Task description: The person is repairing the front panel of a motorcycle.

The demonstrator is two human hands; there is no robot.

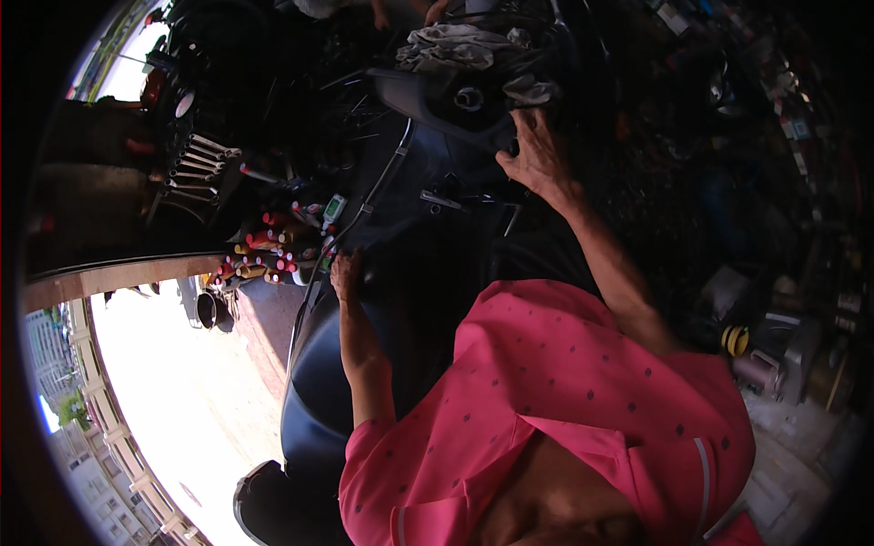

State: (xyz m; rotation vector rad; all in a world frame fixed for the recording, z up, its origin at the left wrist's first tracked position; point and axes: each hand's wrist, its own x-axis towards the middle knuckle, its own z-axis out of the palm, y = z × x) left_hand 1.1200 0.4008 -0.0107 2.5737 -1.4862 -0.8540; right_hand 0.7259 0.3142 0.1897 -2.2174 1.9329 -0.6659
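A dark motor scooter with a black seat [319, 382] stretches out below me. My right hand [542, 159] reaches to its dark front panel [455, 114], just below a crumpled grey cloth [531, 89]. The thumb stands apart from the fingers, and I see nothing held. My left hand [346, 275] is at the left side of the scooter, near the front of the seat, fingers curled; what lies under them is hidden. Between my hands a small metal tool [441, 199] and a bent L-shaped rod [511, 221] lie on the dark body.
A pale rag [455, 45] lies over the scooter's front. Beyond it another person's hand [435, 13] shows. Several spanners [198, 168] lie in a row at left, above a cluster of bottles [264, 255]. A metal machine [785, 355] stands at right, beside a yellow coil [734, 340].
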